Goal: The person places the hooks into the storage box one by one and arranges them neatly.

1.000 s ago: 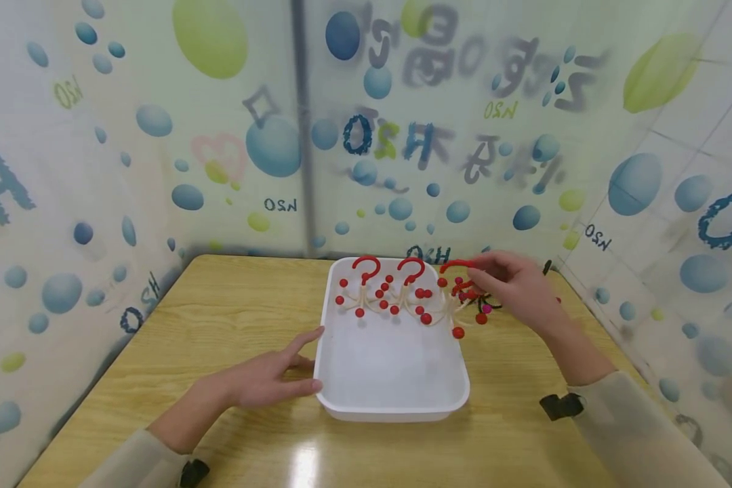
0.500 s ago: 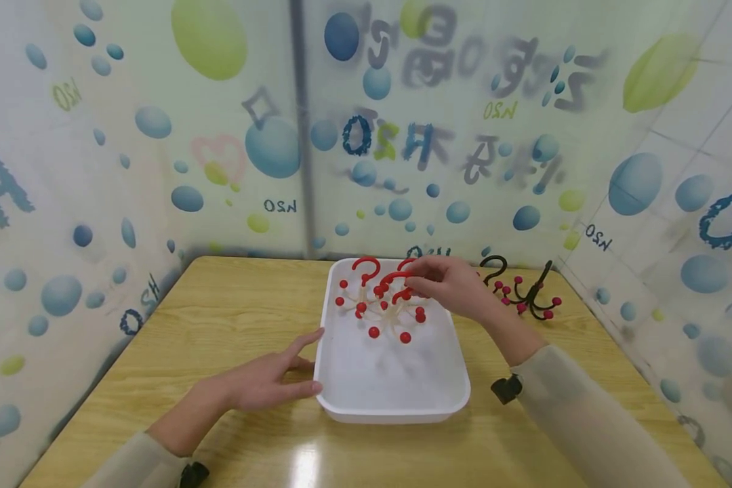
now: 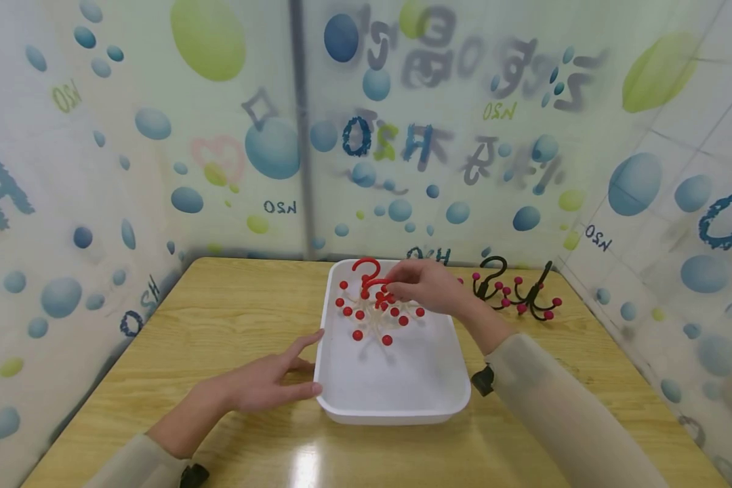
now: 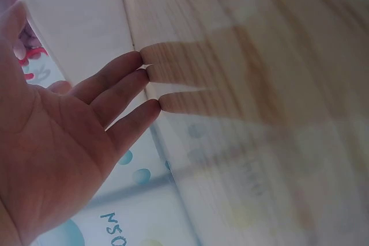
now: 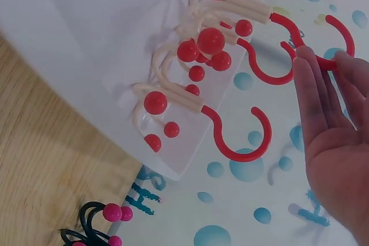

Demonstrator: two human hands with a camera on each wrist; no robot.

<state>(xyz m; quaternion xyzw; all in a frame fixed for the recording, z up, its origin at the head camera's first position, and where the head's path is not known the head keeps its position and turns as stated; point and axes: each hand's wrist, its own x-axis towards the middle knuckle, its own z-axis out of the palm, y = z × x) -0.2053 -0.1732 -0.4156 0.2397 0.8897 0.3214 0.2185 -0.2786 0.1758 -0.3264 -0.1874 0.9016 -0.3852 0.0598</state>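
My right hand (image 3: 427,288) pinches the red hook end of a cream multi-prong hanger with red ball tips (image 5: 242,5). It holds this hanger over the far part of a white plastic tray (image 3: 390,412). Two more hangers of the same kind are in the tray: one red hook (image 5: 242,156) shows fully in the right wrist view, and the other red hook (image 3: 366,263) stands at the far left in the head view. My left hand (image 3: 265,379) touches the tray's left side with thumb and forefinger. Its other fingertips rest on the wooden table (image 4: 248,79), fingers nearly straight.
Right of the tray, two black multi-prong hangers (image 3: 493,285) (image 3: 532,298) with pink ball tips stand on the table. A curtain-like wall with printed bubbles (image 3: 396,210) rises behind the table's far edge and along both sides.
My right hand has carried the held hanger leftward from the black hangers beyond the tray's right edge to over the tray, uncovering the black ones. My left hand has stayed at the tray's side.
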